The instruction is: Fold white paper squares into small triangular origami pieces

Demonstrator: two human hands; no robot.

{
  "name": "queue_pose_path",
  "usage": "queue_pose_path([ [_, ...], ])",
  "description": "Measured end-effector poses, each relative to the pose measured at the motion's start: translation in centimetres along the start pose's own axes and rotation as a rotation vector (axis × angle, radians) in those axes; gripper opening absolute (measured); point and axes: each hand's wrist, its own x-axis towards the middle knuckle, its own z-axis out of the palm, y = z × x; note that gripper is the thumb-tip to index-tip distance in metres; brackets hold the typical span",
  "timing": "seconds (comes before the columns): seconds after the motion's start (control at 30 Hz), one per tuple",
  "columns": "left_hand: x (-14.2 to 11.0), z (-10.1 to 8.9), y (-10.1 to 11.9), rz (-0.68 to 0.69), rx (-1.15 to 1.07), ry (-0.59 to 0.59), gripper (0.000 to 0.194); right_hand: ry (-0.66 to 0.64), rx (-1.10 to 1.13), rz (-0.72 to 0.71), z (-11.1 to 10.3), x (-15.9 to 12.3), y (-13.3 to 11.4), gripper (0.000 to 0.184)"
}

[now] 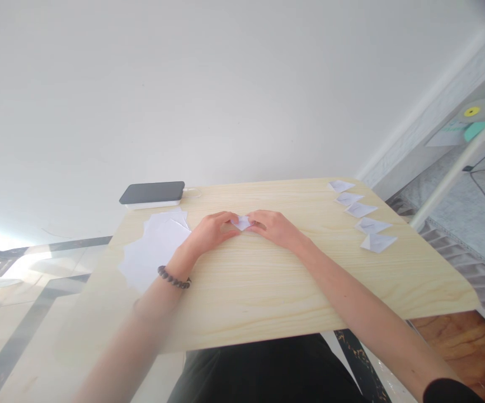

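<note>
A small folded piece of white paper (242, 223) is held between my two hands, just above or on the table top. My left hand (212, 231), with a dark bead bracelet at the wrist, pinches its left side. On the right side, the fingers of my right hand (276, 228) are closed on the same paper. Loose white paper sheets (152, 246) lie in an untidy pile left of my left hand, partly covered by that arm. Several folded paper pieces (360, 209) stand in a row along the table's right side.
A black-and-white box-shaped device (153, 193), with a white cable (192, 193) beside it, sits at the table's back left corner. Behind the pale wooden table (259, 296) rises a plain wall (234, 101). A white metal frame (452, 176) stands off to the right.
</note>
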Motion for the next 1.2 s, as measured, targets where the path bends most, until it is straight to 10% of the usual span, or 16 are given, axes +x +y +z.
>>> queue_pose_path([
  [0.53, -0.1, 0.2, 0.1, 0.097, 0.274, 0.016, 0.022, 0.031, 0.061, 0.013, 0.4, -0.1, 0.1, 0.013],
  [0.77, 0.0, 0.2, -0.2, 0.05, 0.186, -0.035, 0.021, 0.001, -0.074, -0.001, 0.2, 0.0, 0.4, 0.014],
  [1.2, 0.2, 0.3, -0.7, -0.086, -0.243, 0.216, 0.018, 0.212, 0.192, 0.113, 0.5, -0.2, 0.0, 0.016],
])
